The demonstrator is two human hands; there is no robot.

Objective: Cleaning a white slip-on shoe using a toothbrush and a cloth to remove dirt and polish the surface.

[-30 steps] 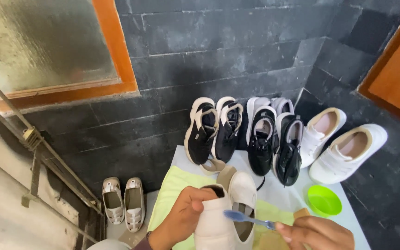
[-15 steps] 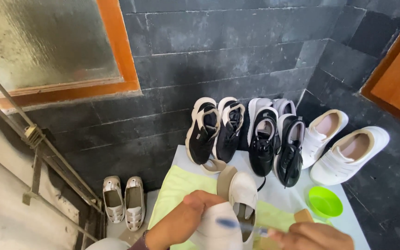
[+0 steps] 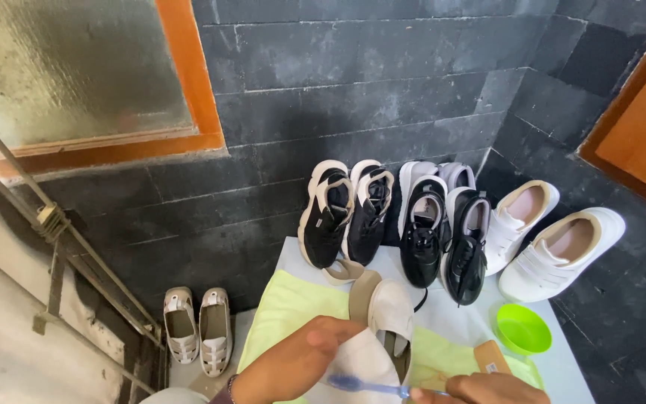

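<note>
Gripping a white shoe (image 3: 371,352) from its left side, the left hand (image 3: 304,363) has its fingers curled over the upper. The shoe sits on a yellow-green cloth (image 3: 289,307) at the near edge of the table (image 3: 570,370). Closed around a blue toothbrush (image 3: 368,386), the right hand (image 3: 480,389) lays it across the shoe's toe. Beyond the shoe, black sneakers (image 3: 394,217) and white sneakers (image 3: 543,243) lean on the dark wall. Right of the shoe lie a wooden brush (image 3: 491,357) and a green bowl (image 3: 522,329); left of it, on the floor, pale sandals (image 3: 197,329).
</note>
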